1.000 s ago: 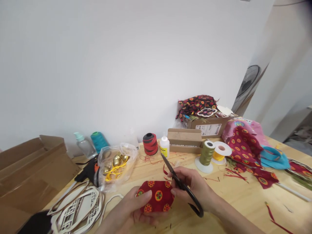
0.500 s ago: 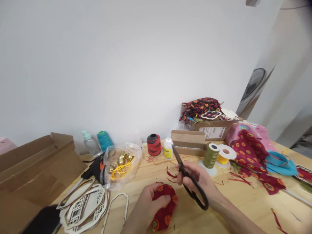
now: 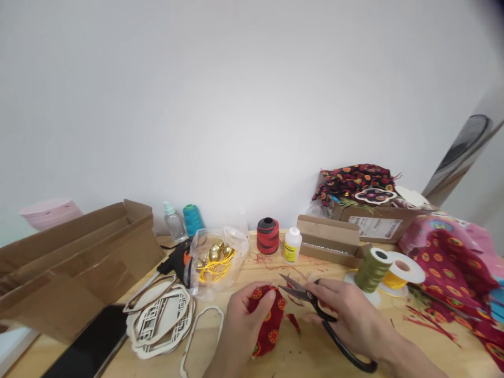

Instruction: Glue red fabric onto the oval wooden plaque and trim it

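Between the thumb and fingers of my left hand (image 3: 246, 317) is a dark red patterned fabric piece (image 3: 272, 329) with orange flower-like circles. Black-handled scissors (image 3: 328, 320) are held in my right hand (image 3: 346, 304), with the blades parted and pointing left. Their tips are close to the upper right edge of the fabric piece; whether they touch it I cannot tell. A small red scrap (image 3: 293, 323) lies on the wooden table just right of the fabric.
Left are a cardboard box (image 3: 79, 278), a phone (image 3: 88, 344) and wooden frames (image 3: 161, 320). Behind stand a red spool (image 3: 268, 236), a glue bottle (image 3: 292, 245) and a bag of bells (image 3: 220, 262). Right are a green spool (image 3: 373, 270) and fabric (image 3: 449, 268).
The scissors have turned from upright and closed to level and parted, with their tips brought near the fabric. The view has shifted left, and a red scrap now shows beside the fabric.
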`<state>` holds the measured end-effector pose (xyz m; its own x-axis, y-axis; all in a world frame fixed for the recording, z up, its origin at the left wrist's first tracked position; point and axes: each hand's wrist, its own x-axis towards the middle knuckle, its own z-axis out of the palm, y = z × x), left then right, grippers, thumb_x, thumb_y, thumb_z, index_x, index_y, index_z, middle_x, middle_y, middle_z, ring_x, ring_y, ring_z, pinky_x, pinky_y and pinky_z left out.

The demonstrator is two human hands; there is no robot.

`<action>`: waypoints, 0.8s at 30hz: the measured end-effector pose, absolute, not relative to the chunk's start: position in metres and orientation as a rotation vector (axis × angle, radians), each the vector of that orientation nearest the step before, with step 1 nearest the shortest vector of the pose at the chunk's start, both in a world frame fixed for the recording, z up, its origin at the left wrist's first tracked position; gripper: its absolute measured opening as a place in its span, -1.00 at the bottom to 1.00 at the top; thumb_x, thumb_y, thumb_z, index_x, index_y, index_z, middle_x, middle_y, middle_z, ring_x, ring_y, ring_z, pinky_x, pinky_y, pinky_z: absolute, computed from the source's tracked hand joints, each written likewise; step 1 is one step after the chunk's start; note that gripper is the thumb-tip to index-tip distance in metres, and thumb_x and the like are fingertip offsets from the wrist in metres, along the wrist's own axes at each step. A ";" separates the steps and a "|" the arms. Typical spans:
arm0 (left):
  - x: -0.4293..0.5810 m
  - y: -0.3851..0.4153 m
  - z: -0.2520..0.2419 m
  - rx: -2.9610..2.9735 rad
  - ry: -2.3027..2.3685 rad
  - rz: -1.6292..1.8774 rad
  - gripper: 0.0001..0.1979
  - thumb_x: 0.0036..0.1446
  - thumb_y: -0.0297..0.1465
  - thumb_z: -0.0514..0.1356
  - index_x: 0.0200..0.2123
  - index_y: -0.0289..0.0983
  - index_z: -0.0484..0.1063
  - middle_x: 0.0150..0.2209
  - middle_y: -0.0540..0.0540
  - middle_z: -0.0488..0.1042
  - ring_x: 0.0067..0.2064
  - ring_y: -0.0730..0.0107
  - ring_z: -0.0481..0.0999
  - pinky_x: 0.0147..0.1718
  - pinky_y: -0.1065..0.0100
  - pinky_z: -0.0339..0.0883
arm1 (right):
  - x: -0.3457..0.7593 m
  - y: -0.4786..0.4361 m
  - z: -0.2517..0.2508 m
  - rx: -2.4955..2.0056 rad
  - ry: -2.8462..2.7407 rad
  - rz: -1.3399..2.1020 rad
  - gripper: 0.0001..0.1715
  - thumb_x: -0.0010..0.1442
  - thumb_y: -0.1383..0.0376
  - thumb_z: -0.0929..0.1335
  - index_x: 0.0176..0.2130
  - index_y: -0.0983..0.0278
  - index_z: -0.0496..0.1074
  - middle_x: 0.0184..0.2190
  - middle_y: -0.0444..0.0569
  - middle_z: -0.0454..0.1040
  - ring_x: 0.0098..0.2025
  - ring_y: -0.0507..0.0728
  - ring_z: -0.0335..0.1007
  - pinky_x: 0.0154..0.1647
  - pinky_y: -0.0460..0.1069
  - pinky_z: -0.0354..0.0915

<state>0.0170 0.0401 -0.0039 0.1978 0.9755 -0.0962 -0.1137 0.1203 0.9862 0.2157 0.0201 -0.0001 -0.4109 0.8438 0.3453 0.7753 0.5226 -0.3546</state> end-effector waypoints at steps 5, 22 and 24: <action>0.018 0.041 -0.004 1.129 1.027 1.052 -0.81 -0.07 -0.31 0.24 -0.40 -0.31 0.50 -0.51 -0.05 0.53 -0.43 0.34 0.47 -0.42 0.40 0.32 | 0.213 0.017 -0.008 -1.268 -2.354 -0.005 -0.69 0.14 0.23 0.27 -0.16 0.35 0.39 -0.51 0.04 0.43 -0.52 0.14 0.34 -0.56 -0.04 0.17; 0.019 0.041 -0.006 1.128 1.104 1.056 -0.78 -0.12 -0.26 0.26 -0.44 -0.30 0.51 -0.57 -0.02 0.50 -0.48 0.36 0.45 -0.50 0.43 0.30 | 0.212 0.011 -0.007 -1.254 -2.354 -0.008 -0.79 0.18 0.28 0.23 -0.26 0.32 0.39 -0.57 -0.03 0.42 -0.57 0.08 0.32 -0.59 -0.07 0.11; 0.019 0.040 -0.007 1.131 1.118 1.055 -0.77 -0.10 -0.25 0.25 -0.42 -0.31 0.51 -0.56 -0.03 0.49 -0.47 0.34 0.46 -0.48 0.42 0.31 | 0.212 0.010 -0.006 -1.270 -2.354 -0.012 -0.79 0.18 0.28 0.22 -0.27 0.33 0.39 -0.58 -0.03 0.42 -0.58 0.08 0.32 -0.59 -0.07 0.10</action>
<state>0.0191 0.0404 -0.0068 0.1367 0.9837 -0.1166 -0.0596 0.1257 0.9903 0.2123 0.0099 -0.0060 -0.4665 0.7889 0.4001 0.7930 0.5734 -0.2060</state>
